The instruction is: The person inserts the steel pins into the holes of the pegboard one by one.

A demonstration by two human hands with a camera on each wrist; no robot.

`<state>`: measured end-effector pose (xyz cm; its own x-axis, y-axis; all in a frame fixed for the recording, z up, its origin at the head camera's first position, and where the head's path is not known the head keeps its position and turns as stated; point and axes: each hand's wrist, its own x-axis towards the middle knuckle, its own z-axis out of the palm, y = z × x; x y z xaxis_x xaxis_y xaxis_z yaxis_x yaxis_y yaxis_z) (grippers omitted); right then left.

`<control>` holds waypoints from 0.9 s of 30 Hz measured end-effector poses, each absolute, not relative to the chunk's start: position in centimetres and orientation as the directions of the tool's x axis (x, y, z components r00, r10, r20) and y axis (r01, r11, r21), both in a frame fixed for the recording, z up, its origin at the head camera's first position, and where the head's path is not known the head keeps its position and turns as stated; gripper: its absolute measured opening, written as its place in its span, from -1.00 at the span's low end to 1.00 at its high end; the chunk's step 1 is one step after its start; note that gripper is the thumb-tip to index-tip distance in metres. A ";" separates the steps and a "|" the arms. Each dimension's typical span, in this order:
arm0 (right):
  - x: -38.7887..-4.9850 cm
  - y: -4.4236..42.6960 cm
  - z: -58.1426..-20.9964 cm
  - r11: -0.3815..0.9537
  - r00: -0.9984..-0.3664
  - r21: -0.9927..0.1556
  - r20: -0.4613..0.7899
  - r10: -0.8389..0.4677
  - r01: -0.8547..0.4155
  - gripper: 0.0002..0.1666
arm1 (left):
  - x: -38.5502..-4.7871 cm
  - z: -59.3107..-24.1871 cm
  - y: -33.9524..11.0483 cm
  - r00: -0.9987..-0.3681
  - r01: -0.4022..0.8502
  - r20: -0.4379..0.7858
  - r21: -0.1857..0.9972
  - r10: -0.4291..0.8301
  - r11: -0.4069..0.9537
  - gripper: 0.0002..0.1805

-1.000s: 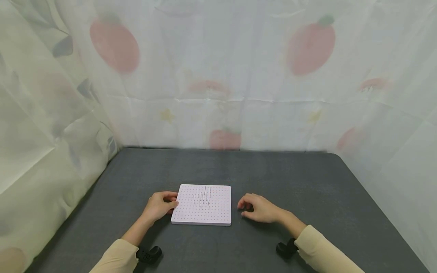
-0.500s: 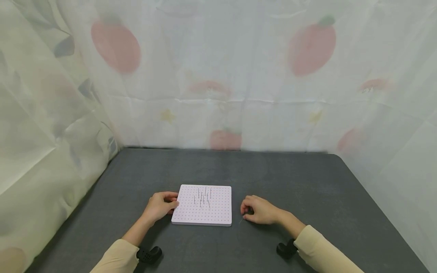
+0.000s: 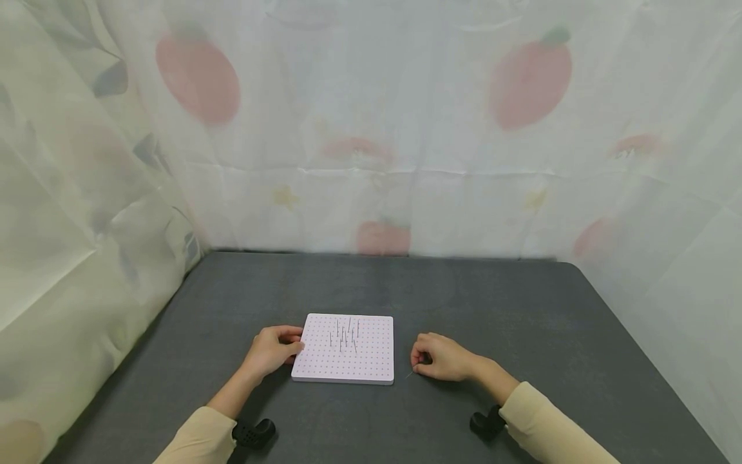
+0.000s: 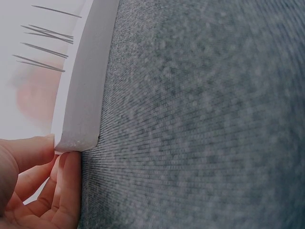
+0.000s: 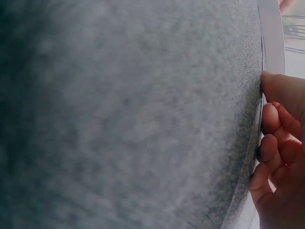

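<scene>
A white pegboard (image 3: 371, 361) with rows of small holes lies on the dark table. Several thin dark needles (image 3: 346, 338) stand upright or slightly tilted in its upper middle. My left hand (image 3: 271, 351) grips the board's left edge, thumb on top and fingers against the side; in the left wrist view the thumb (image 4: 33, 153) presses the near corner. Just right of the board, my right hand (image 3: 442, 356) rests low on the table with curled fingers. Thumb and forefinger pinch one end of a single thin needle (image 3: 409, 375); their contact is partly hidden.
The dark table (image 3: 498, 296) spreads around the board. A pale curtain printed with fruit (image 3: 452, 129) closes off the back and sides. A black device (image 3: 254, 434) sits on the left wrist, and another black device (image 3: 487, 423) on the right.
My right hand has moved slightly right, away from the board, and its thumb and forefinger have closed together on the needle. The left hand and the board stay in place.
</scene>
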<state>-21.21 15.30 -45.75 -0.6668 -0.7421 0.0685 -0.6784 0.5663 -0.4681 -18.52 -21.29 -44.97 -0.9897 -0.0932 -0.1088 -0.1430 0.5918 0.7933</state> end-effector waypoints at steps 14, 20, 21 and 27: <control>-21.1 15.3 -45.6 0.575 -0.682 -0.472 0.077 -0.728 -0.668 -0.86 | -18.6 -45.0 -21.2 -0.989 -0.149 -0.114 0.800 -0.096 0.581 -0.62; -21.4 15.3 -45.5 0.576 -0.700 -0.503 0.083 -0.709 -0.644 -0.88 | -18.5 -45.1 -21.2 -0.989 -0.147 -0.110 0.794 -0.098 0.589 -0.62; -21.5 15.3 -45.5 0.575 -0.704 -0.509 0.090 -0.705 -0.641 -0.89 | -18.5 -45.1 -21.2 -0.989 -0.147 -0.110 0.794 -0.098 0.590 -0.62; -21.8 14.7 -45.1 0.570 -0.734 -0.544 0.136 -0.665 -0.617 -0.93 | -18.5 -45.0 -21.2 -0.988 -0.151 -0.114 0.796 -0.099 0.586 -0.61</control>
